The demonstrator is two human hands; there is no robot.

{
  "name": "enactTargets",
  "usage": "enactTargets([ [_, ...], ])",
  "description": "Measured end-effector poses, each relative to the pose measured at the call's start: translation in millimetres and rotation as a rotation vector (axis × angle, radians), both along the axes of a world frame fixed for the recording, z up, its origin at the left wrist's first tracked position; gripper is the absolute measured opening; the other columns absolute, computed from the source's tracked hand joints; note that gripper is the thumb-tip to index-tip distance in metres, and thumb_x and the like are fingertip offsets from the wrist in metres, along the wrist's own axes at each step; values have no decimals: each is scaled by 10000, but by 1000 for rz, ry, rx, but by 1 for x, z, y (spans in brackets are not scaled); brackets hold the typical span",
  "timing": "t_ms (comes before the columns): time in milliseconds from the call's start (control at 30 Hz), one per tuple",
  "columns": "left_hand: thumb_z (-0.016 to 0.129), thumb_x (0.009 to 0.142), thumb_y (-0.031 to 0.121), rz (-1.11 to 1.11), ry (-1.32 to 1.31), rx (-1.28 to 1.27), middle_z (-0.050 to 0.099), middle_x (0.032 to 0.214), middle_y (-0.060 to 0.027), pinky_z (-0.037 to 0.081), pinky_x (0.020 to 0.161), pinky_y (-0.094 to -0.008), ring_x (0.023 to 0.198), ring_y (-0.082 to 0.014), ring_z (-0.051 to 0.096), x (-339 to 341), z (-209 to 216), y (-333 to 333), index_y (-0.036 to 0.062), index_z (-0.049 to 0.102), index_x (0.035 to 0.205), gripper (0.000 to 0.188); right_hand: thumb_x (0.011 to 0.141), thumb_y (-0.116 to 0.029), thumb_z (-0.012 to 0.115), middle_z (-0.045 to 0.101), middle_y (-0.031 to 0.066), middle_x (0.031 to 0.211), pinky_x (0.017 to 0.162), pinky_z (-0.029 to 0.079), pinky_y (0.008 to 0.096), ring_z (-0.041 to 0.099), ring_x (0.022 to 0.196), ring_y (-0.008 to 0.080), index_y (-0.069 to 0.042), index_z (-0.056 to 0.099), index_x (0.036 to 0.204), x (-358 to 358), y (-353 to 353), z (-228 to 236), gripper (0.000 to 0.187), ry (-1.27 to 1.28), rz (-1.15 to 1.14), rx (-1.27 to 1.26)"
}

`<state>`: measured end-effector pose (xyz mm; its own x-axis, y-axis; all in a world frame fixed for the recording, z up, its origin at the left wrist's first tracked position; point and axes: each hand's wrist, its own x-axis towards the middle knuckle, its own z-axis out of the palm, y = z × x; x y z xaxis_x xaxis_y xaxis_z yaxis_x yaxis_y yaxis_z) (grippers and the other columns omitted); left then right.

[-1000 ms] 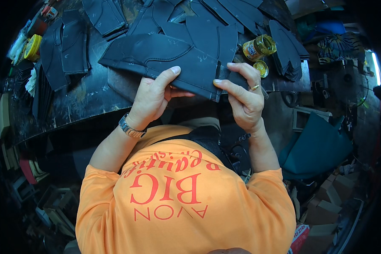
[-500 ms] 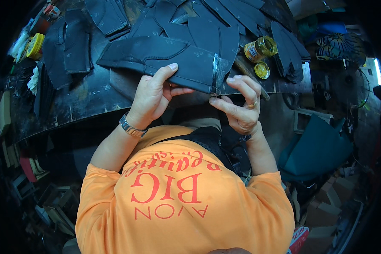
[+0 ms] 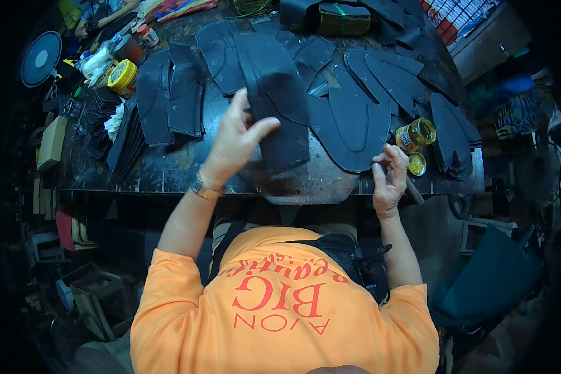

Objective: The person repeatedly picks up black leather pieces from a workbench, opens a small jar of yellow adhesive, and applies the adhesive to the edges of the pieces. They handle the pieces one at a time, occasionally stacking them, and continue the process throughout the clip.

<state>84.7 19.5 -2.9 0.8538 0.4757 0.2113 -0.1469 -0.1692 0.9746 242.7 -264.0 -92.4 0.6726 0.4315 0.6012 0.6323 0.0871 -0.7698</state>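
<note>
A dark, stained workbench [image 3: 187, 171] is seen from above, and it fills the upper half of the picture. At the centre, a long black leather piece [image 3: 280, 106] is pinched by the left hand [image 3: 234, 146], with the thumb at its right side and the fingers against its left edge; the piece is held just above the bench. At about 3 o'clock from it, the right hand [image 3: 389, 181] is placed at the bench's front edge. Its fingers are bent together around a thin tool [image 3: 412, 190], of which only a short end is seen below the hand.

Flat black cut pieces [image 3: 355, 128] are spread over the bench at 12 and 2 o'clock, and a stack of similar pieces [image 3: 168, 100] is laid at 10 o'clock. An open yellow jar [image 3: 416, 133] is stood just beside the right hand, at 1 o'clock from it, and its lid [image 3: 416, 164] is laid close below the jar. A yellow tape roll [image 3: 123, 76] is found at the far left of the bench, near small bottles and rags.

Around the bench the room is dark and crowded. A round fan [image 3: 41, 59] is seen at 10 o'clock, boxes and crates [image 3: 84, 290] at 8 o'clock on the floor, and a dark green seat [image 3: 492, 283] at 4 o'clock.
</note>
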Motion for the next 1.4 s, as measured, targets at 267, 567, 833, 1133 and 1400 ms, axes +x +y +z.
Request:
enactTargets([
  [267,668,931,18,156,-213,-420,653,1100,-142,605,667,-289,917,-187,692,79,-15,25,54,415,1226,390,879,120,586,497,91,1239,935,464,302,576,970,141,-1,410,1442,2,0,-14,602,276,41,131],
  [567,659,937,134,637,11,-509,446,1447,-252,324,1135,-379,1326,-332,451,197,-57,-3,-34,255,1482,699,884,123,588,513,85,1216,922,472,289,575,970,132,-4,393,1454,1,1,-10,616,304,37,118],
  [833,672,956,240,-93,474,-48,694,1138,-164,567,828,-275,1013,-197,703,110,-32,75,-37,632,1249,405,892,109,596,522,84,1225,915,472,282,576,978,136,-25,365,1478,2,0,-13,644,328,58,159],
  [1133,881,710,437,664,769,619,536,1405,-281,455,1073,-416,1297,-382,545,98,-35,201,-48,411,1459,1009,888,107,607,527,87,1230,914,481,286,570,973,137,-29,339,1497,0,3,-16,679,328,24,155],
  [1400,939,646,259,930,223,309,683,1157,-209,511,969,-407,1069,-336,663,99,-49,208,-68,468,1375,927,902,93,598,536,100,1228,911,480,295,586,967,144,-24,341,1494,1,3,-15,656,314,28,156],
])
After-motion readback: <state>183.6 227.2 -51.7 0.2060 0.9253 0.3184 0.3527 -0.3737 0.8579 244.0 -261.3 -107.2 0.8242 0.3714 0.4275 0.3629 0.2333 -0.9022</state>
